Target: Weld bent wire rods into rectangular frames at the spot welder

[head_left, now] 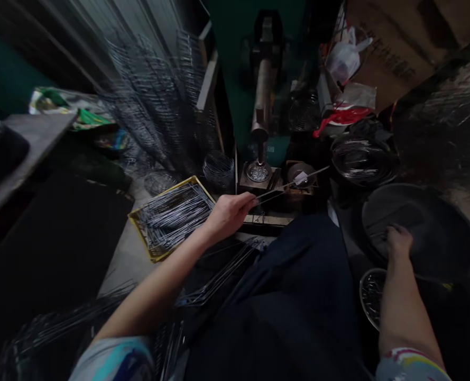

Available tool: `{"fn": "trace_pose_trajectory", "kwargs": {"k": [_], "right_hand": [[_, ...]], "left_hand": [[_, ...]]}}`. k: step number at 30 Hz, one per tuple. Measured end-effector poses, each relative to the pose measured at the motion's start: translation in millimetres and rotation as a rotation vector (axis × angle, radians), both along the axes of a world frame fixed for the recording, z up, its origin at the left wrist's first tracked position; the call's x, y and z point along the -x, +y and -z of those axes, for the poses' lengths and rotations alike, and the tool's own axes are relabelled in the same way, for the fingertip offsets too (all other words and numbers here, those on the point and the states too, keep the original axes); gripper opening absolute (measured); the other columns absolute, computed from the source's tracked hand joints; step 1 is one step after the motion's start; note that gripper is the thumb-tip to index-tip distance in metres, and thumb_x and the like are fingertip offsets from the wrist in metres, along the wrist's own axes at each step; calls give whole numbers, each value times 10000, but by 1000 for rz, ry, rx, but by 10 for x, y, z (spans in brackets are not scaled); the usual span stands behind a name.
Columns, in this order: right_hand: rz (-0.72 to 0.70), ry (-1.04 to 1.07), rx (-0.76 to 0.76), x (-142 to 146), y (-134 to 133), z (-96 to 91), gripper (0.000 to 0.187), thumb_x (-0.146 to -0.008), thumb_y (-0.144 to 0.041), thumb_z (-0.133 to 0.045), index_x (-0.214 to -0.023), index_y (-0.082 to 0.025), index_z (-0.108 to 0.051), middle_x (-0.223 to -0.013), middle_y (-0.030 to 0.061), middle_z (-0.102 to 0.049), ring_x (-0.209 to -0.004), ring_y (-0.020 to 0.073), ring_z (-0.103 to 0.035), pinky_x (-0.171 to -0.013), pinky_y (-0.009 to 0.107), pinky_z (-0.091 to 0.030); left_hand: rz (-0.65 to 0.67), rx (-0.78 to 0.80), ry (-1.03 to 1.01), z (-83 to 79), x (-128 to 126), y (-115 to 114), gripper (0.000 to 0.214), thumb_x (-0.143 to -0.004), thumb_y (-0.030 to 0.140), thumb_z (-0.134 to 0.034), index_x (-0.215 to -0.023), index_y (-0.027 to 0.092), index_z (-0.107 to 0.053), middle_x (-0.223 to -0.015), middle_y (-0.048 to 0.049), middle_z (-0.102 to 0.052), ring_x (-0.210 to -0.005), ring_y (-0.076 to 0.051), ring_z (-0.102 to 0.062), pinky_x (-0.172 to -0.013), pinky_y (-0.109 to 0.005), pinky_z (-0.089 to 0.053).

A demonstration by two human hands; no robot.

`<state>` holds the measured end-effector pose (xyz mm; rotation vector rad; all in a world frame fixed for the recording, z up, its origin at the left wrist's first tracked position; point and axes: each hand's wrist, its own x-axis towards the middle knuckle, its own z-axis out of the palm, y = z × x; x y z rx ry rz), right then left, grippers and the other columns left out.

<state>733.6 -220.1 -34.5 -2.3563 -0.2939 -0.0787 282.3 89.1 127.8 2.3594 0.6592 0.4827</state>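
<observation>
My left hand [235, 211] is closed on a thin metal rod [272, 191], which stretches to the right past the front of a press [263, 95]. A small white piece [300, 178] lies along the rod's line; whether it is fixed to the rod I cannot tell. Under the press's ram is a round dish [258, 172] with shiny bits in it. Off to the right, my right hand [399, 241] reaches into a wide black basin [436, 222], its fingers curled. Anything in those fingers is too dark to make out.
A yellow crate [155, 258] full of metal rods stands left of the press. Behind it rise stacks of wire racks [151, 90]. A bowl of small metal parts [362, 296] sits below my right wrist. Coiled wire [361, 159] and a cardboard box [413, 53] are farther back.
</observation>
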Motion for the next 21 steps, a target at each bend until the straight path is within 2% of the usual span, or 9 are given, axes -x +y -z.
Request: {"fn": "trace_pose_trajectory", "kwargs": {"k": [1,3,5,7,9,11,14,17,21], "right_hand": [[56,45,-26,-16,-4,-15,550,-779,-278,-491,-1113,135,-634,-827,287,-681,-471,218,-572,-430,352,-446],[150,136,-76,-11,-20,-53,530,-756,-250,-526,-1136,102,-638,-869,276,-688,-471,198,-571,-437,338,-461],[185,183,-125,57,-44,-113,498,-745,-237,-561,-1151,35,-657,-907,241,-700,-490,181,-585,-454,317,-479],[178,227,-178,183,-71,-199,477,-731,-268,-625,-1134,-19,-682,-939,211,-707,-530,175,-609,-481,301,-499],[120,281,-233,344,-95,-304,516,-698,-330,-704,-1130,-49,-697,-978,195,-708,-599,184,-643,-539,297,-527],[21,328,-229,500,-113,-411,605,-665,-400,-758,-1181,-90,-687,-1024,177,-708,-697,211,-679,-634,314,-550],[-73,289,-25,672,-98,-544,620,-671,-446,-770,-1224,-181,-680,-1065,159,-712,-912,273,-692,-825,376,-527],[-152,178,179,860,12,-670,558,-685,-453,-766,-1194,-234,-703,-1112,161,-704,-1112,318,-625,-971,430,-450],[-427,128,194,1429,242,-961,556,-686,-481,-753,-1196,-265,-698,-1095,112,-717,-1096,338,-634,-962,469,-480]], "left_hand": [[-60,119,-143,-74,119,-129,278,-947,358,-493,-964,153,-680,-667,-5,-561,-574,-103,-482,-572,-224,-356],[-198,487,-386,-100,395,-394,280,-949,369,-501,-1048,158,-656,-602,36,-458,-495,-79,-397,-489,-203,-309],[-325,888,-579,45,680,-645,293,-945,394,-503,-1098,171,-617,-544,78,-349,-418,-64,-293,-424,-189,-258],[-434,1102,-641,299,950,-856,314,-929,411,-528,-1123,172,-592,-535,75,-399,-418,-67,-342,-424,-185,-291],[-524,1139,-594,549,1198,-1014,356,-917,422,-544,-1171,173,-558,-622,22,-567,-525,-106,-514,-505,-207,-405],[-560,1118,-477,708,1417,-1128,469,-902,428,-568,-1291,183,-481,-805,-43,-690,-694,-168,-634,-655,-272,-494],[-494,1163,-299,755,1648,-1254,739,-887,419,-597,-1493,221,-224,-991,-97,-721,-825,-220,-685,-799,-354,-506],[-403,1339,-268,729,1763,-1342,860,-910,429,-557,-1534,283,17,-982,-124,-729,-818,-263,-709,-715,-373,-521],[-469,1416,-383,807,1905,-1372,897,-904,417,-572,-1532,285,55,-838,-139,-745,-745,-298,-724,-599,-332,-512]]}}
